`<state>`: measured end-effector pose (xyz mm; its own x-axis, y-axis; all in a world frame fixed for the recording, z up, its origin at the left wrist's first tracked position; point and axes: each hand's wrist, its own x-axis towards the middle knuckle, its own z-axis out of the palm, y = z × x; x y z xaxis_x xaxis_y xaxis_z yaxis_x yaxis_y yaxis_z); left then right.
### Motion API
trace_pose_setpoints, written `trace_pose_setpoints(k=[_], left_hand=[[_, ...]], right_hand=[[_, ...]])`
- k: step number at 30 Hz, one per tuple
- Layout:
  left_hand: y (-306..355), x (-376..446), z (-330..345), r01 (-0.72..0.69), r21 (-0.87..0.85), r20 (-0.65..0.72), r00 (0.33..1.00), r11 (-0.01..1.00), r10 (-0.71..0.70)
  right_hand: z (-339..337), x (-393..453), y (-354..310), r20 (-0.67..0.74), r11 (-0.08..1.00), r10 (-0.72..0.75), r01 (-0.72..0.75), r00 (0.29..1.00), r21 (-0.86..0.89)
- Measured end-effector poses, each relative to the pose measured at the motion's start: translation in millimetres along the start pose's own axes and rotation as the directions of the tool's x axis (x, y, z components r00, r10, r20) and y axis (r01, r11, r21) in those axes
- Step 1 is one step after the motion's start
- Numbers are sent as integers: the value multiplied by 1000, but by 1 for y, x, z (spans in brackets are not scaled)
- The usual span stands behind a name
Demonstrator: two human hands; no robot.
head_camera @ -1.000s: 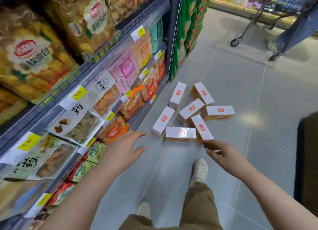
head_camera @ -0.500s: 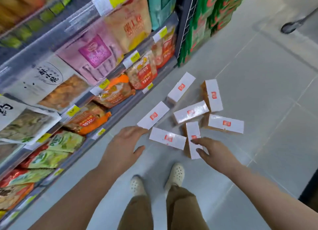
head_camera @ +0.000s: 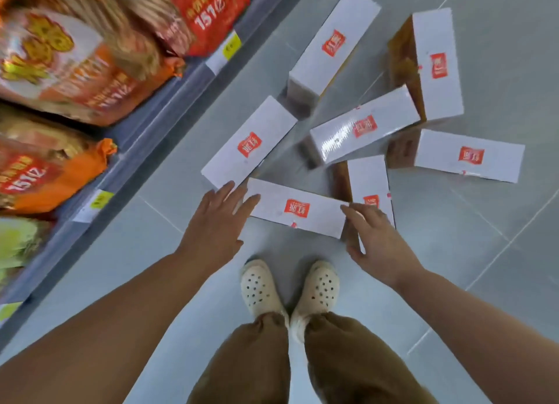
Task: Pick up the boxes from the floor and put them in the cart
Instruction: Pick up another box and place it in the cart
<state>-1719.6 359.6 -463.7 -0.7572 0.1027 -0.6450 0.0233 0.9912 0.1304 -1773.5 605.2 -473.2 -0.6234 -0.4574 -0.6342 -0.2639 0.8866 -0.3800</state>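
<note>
Boxes, white with a red label, lying scattered on the grey tiled floor [head_camera: 453, 252] beside a low shelf [head_camera: 145, 122]: seven counted.

Nearest box [head_camera: 298, 208]: flat on the floor, lengthwise between the two hands, just ahead of the shoes [head_camera: 260, 288].
Left hand [head_camera: 217, 225]: fingers straight and spread, tips at the left end of the nearest box, also reaching the corner of a second box [head_camera: 249, 143] lying diagonally above it. Nothing gripped.
Right hand [head_camera: 375, 237]: fingers extended and slightly bent, against the right end of the nearest box, overlapping a third box [head_camera: 367, 180] behind it. Whether it touches that one cannot be told. Nothing gripped.
Remaining four boxes: farther out, in a loose cluster, some touching.

Shoes: two, cream, perforated, side by side.
Snack bags [head_camera: 69, 62] on the shelf: blurred, orange and red; count uncertain.
Yellow price tags [head_camera: 231, 48] on the shelf edge: two clear.
</note>
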Motion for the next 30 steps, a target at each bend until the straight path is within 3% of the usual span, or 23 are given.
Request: trace_pose_setpoints(k=[4, 8, 13, 16, 20, 26, 30], left_hand=[[-11, 55, 52, -8, 47, 53, 999, 999, 5], [-14, 102, 86, -63, 81, 54, 997, 995, 58], [-22, 133, 120, -134, 82, -40, 990, 988, 138], [-24, 140, 123, -135, 209, -77, 985, 969, 154], [-20, 135, 119, -134, 235, -146, 974, 963, 171], [-14, 78, 75, -106, 94, -114, 987, 990, 117], [-2, 17, 16, -42, -140, -23, 999, 989, 39]], right_hand=[[49, 43, 32, 113, 982, 26, -4, 993, -187], [84, 81, 52, 118, 965, -32, 61, 993, -254], [111, 111, 63, 64, 887, -110, 127, 992, -443], [115, 118, 63, 14, 877, -101, 95, 995, -470], [105, 112, 60, 20, 874, -81, 81, 997, -479], [58, 67, 39, 27, 865, -113, 112, 993, -489], [8, 23, 8, 12, 858, -196, 178, 980, -482]])
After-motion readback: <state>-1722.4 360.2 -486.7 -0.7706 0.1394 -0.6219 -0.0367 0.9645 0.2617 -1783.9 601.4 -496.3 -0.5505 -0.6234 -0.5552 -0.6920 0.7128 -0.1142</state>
